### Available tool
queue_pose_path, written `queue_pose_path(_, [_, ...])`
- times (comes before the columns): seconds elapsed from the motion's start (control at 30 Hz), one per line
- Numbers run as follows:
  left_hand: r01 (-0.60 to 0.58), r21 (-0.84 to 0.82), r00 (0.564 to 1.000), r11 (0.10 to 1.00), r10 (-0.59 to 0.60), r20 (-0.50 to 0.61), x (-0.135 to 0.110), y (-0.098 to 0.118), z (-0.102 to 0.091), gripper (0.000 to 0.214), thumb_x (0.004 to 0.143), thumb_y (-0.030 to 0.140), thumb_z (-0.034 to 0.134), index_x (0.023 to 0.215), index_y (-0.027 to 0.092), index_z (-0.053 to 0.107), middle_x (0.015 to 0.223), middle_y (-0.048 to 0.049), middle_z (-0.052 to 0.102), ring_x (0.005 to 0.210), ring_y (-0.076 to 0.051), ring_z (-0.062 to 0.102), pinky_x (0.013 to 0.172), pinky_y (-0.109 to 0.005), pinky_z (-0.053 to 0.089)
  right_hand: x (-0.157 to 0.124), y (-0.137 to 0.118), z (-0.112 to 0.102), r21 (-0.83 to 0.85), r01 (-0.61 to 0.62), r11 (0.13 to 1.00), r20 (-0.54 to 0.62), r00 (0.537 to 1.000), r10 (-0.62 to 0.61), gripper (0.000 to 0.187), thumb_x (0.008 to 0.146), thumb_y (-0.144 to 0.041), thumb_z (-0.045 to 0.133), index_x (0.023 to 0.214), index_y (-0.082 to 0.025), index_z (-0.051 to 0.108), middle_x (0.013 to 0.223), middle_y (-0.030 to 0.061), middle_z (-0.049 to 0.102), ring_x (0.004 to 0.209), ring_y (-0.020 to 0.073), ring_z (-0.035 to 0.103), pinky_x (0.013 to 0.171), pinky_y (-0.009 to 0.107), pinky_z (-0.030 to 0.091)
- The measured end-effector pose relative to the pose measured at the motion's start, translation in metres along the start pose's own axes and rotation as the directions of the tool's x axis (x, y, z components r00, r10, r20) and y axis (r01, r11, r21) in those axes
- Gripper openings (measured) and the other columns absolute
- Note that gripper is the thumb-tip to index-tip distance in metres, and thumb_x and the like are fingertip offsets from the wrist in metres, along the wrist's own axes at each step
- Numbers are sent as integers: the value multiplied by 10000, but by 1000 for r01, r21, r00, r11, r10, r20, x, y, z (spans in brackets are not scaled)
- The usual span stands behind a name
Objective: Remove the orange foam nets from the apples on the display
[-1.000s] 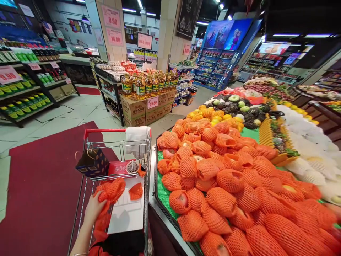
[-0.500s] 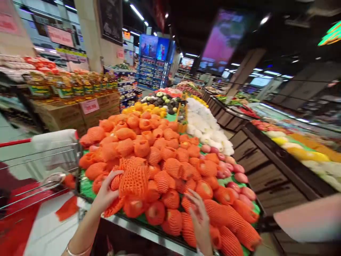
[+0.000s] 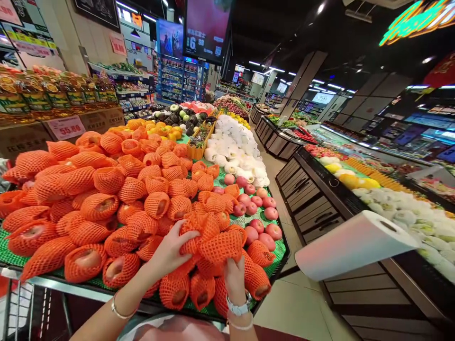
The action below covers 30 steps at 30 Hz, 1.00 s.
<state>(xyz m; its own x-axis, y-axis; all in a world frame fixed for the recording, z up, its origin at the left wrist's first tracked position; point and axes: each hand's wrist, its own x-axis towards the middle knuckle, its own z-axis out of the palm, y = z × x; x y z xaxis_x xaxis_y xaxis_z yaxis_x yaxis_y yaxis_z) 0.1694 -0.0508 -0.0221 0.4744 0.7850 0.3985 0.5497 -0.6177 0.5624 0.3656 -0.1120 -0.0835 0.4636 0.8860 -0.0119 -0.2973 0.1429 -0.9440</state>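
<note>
My left hand (image 3: 174, 248) curls around a loose, crumpled bundle of orange foam fruit nets (image 3: 202, 226), above the front right part of the fruit heap. My right hand (image 3: 234, 274), with a watch at its wrist, reaches up against a foam-netted bundle (image 3: 222, 247); the orange mesh hides its fingertips. Around both hands lie many apples in orange foam nets (image 3: 117, 267), some with pink skin showing at the open ends. Bare pink apples (image 3: 256, 228) rest on green matting (image 3: 280, 248) to the right of my hands.
A white roll of plastic bags (image 3: 351, 248) juts out at the right. Beyond the aisle runs a dark-sided produce stand (image 3: 313, 203). White-netted fruit (image 3: 234, 142) lies farther back on my display. Bottles of oil (image 3: 57, 94) stand on cartons at the left.
My view has turned right. My left hand has carried the foam nets rightward across the heap. My right hand, earlier apart and spread over the fruit, is now at the netted bundle.
</note>
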Motion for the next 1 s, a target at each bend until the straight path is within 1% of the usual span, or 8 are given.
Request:
queue_pose_path(0.13, [115, -138, 993, 984, -110, 42, 4, 8, 23, 624, 676, 18, 613, 1247, 269, 597, 1343, -102, 434, 1336, -338, 427, 1088, -515, 400, 6, -2, -14, 287, -122, 950, 40, 993, 115, 403, 775, -465, 679, 1135, -285, 653, 1089, 44, 725, 1012, 210, 663, 904, 369, 530])
queue_pose_path(0.23, [180, -211, 982, 961, -189, -20, 0, 2, 30, 601, 711, 59, 618, 1275, 259, 569, 1329, -100, 452, 1352, -328, 409, 1093, -512, 394, 10, -9, -8, 387, -207, 899, 142, 976, 164, 436, 778, -556, 639, 1095, -260, 682, 1128, 74, 719, 1091, 242, 642, 963, 420, 508])
queue_pose_path(0.3, [198, -224, 970, 954, -224, -97, -4, -7, 30, 566, 716, 54, 603, 1244, 254, 585, 1310, -94, 448, 1321, -315, 444, 1087, -510, 399, 12, -9, -2, 405, -220, 887, 147, 974, 175, 459, 775, -576, 618, 1088, -248, 688, 1139, 74, 718, 1134, 243, 625, 1010, 433, 483])
queue_pose_path(0.43, [182, -214, 947, 960, -230, -224, -7, -24, 26, 478, 703, 50, 599, 1139, 243, 637, 1280, -90, 425, 1270, -318, 486, 1067, -515, 411, 9, -3, 3, 406, -130, 905, -51, 985, 165, 458, 803, -563, 579, 1136, -258, 658, 1147, 45, 715, 1115, 217, 636, 1023, 439, 481])
queue_pose_path(0.53, [166, -241, 922, 956, -237, -306, -3, -30, 21, 423, 711, 97, 619, 1110, 238, 636, 1244, -97, 444, 1236, -327, 503, 1065, -528, 399, -1, -1, -5, 362, -2, 932, -280, 954, 111, 462, 813, -542, 584, 1176, -261, 633, 1182, 52, 700, 1110, 222, 640, 1018, 454, 484])
queue_pose_path(0.73, [182, -395, 833, 901, -355, -426, -5, -35, 18, 389, 749, 243, 624, 1132, 248, 555, 1165, -83, 548, 1207, -322, 501, 1094, -562, 332, -30, -6, -48, 173, 212, 962, -533, 841, -89, 551, 812, -471, 628, 1312, -261, 532, 1334, 74, 598, 1218, 255, 575, 1021, 493, 476])
queue_pose_path(0.9, [213, -452, 876, 866, -374, -304, -7, -31, 22, 428, 779, 308, 624, 1188, 241, 515, 1227, -80, 534, 1231, -293, 499, 1118, -504, 324, -55, 7, -102, 85, 190, 978, -675, 733, -84, 567, 760, -424, 691, 1278, -241, 555, 1302, 69, 602, 1164, 255, 598, 954, 435, 525])
queue_pose_path(1.0, [195, -370, 901, 908, -315, -300, 8, -30, 30, 462, 797, 344, 627, 1229, 227, 509, 1235, -90, 525, 1232, -294, 493, 1123, -508, 314, -58, 20, -139, 58, 193, 979, -701, 707, -98, 512, 778, -452, 668, 1234, -238, 573, 1241, 61, 624, 1085, 231, 625, 882, 397, 549])
